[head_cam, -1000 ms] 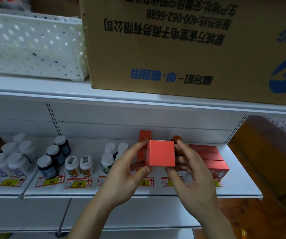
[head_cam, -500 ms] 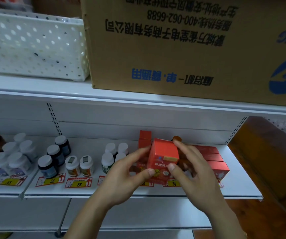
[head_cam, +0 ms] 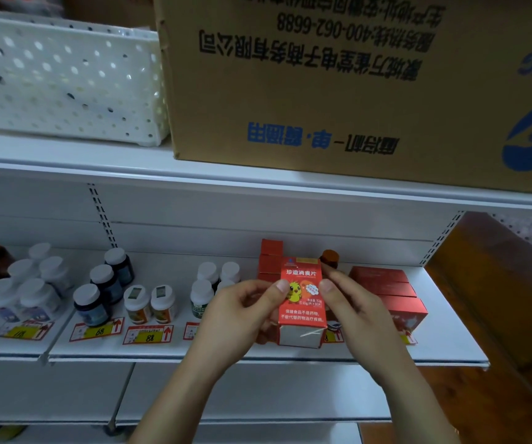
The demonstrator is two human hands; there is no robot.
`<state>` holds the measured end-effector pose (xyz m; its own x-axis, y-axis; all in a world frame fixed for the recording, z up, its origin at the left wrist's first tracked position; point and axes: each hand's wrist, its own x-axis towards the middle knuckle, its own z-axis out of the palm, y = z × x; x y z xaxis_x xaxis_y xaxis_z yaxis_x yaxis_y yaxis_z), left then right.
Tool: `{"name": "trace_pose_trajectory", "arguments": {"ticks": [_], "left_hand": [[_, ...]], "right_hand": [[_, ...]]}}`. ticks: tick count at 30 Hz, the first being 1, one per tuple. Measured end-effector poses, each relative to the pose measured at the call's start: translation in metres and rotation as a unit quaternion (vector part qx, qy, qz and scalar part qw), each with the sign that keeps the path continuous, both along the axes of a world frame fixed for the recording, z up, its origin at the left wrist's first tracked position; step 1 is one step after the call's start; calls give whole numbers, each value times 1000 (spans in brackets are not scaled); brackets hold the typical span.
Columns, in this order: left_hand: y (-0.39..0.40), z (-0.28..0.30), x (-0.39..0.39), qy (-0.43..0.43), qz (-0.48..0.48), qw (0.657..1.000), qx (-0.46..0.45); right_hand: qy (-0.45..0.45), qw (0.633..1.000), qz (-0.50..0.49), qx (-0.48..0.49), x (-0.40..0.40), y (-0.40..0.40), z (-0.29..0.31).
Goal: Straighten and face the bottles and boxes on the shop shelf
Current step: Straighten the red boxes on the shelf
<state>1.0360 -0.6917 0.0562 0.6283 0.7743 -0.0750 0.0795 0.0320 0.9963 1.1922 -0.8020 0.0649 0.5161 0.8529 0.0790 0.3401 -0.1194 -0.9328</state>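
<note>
Both hands hold a red box (head_cam: 303, 310) with a yellow chick picture in front of the white shelf (head_cam: 258, 355); its printed face is turned toward me and its white bottom shows. My left hand (head_cam: 236, 318) grips its left side, thumb on the front. My right hand (head_cam: 357, 312) grips its right side, thumb on the front. Behind it stand more red boxes (head_cam: 270, 256) and a brown bottle (head_cam: 329, 258). A row of red boxes (head_cam: 386, 285) lies to the right. White-capped bottles (head_cam: 208, 283) stand to the left.
Dark bottles (head_cam: 102, 285) and small labelled bottles (head_cam: 149, 302) stand further left, with price tags (head_cam: 147, 335) along the shelf front. On the upper shelf sit a white perforated basket (head_cam: 62, 78) and a large cardboard carton (head_cam: 354, 81). A wooden panel (head_cam: 495, 290) borders the right.
The box has been turned in my hands: first a plain red side faced me, now the printed front with the chick faces me. Both hands stayed on it.
</note>
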Motion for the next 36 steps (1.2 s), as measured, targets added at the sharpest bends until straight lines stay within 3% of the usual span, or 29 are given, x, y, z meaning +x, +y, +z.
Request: {"name": "trace_pose_trajectory", "arguments": {"ticks": [8,12,19,23,25,30,36], "left_hand": [[-1,0,-1,22,26,999,-20],[1,-1,-2,27,13,1000,-6],[13,-15,-4,46,-128,989,61],[22,-27,-4,38,-128,985,106],[27,-33,-3,53,-120,981,143],[33,-44,2,71,-119,971,193],[46,-56,20,117,-120,955,247]], "right_hand": [[4,998,11,-62,-2,2,-4],[11,999,8,-48,-3,4,-2],[21,999,26,34,0,-4,1],[-47,997,36,42,2,-9,-5],[-122,991,36,43,5,-10,-3],[-352,933,76,11,16,1,2],[-466,875,119,-50,35,20,11]]}}
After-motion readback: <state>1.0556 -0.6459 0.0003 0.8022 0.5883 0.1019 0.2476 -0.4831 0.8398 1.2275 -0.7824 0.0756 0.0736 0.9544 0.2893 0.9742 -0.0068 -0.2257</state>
